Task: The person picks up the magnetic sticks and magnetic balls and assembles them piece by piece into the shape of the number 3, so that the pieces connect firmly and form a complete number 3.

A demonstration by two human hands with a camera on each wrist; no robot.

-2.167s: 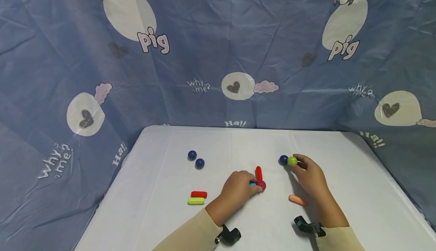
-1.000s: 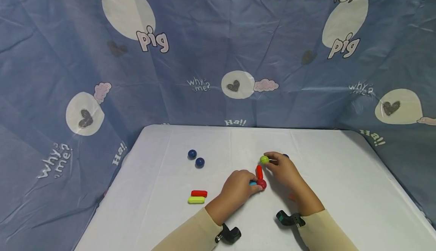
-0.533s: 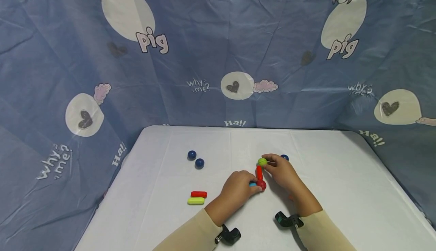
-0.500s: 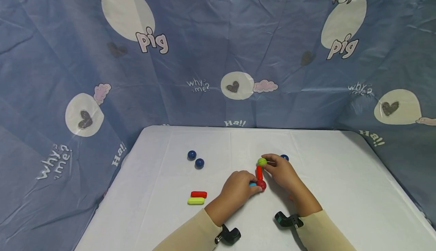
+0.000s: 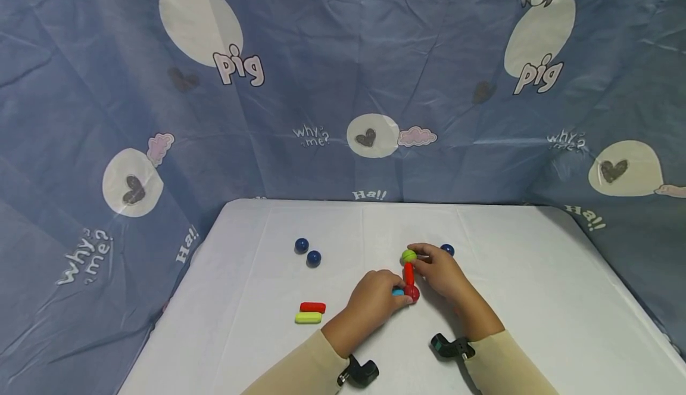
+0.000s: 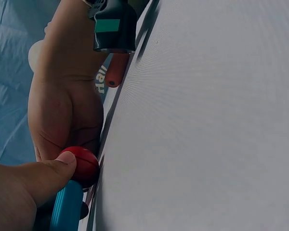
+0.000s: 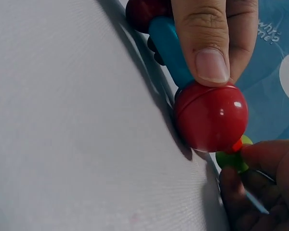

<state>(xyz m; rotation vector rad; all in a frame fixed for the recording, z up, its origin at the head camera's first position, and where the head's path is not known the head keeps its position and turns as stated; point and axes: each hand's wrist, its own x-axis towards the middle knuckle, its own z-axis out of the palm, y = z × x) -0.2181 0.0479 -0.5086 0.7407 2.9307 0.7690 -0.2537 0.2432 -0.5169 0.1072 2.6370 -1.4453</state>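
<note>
My left hand [image 5: 377, 292] holds a red ball [image 7: 212, 118] with its thumb pressed on it. A blue rod [image 6: 67, 207] runs from that ball under the left hand, and another dark red ball [image 7: 145, 14] sits at the rod's other end. From the held red ball a short red rod [image 5: 409, 274] points away from me. At its far end my right hand [image 5: 439, 268] pinches a light green ball [image 5: 409, 256] between thumb and fingers. Ball and rod meet end to end in the head view. The left fingers are partly hidden.
Two dark blue balls [image 5: 308, 252] lie at the back left, and one more blue ball [image 5: 447, 250] sits behind the right hand. A loose red rod [image 5: 313, 307] and a yellow-green rod [image 5: 308, 318] lie at left. An orange rod [image 6: 116, 71] lies near the right forearm.
The right hand has carried the green ball leftward, away from beside the blue ball, to the far end of the red rod. My left hand keeps its hold in place.
</note>
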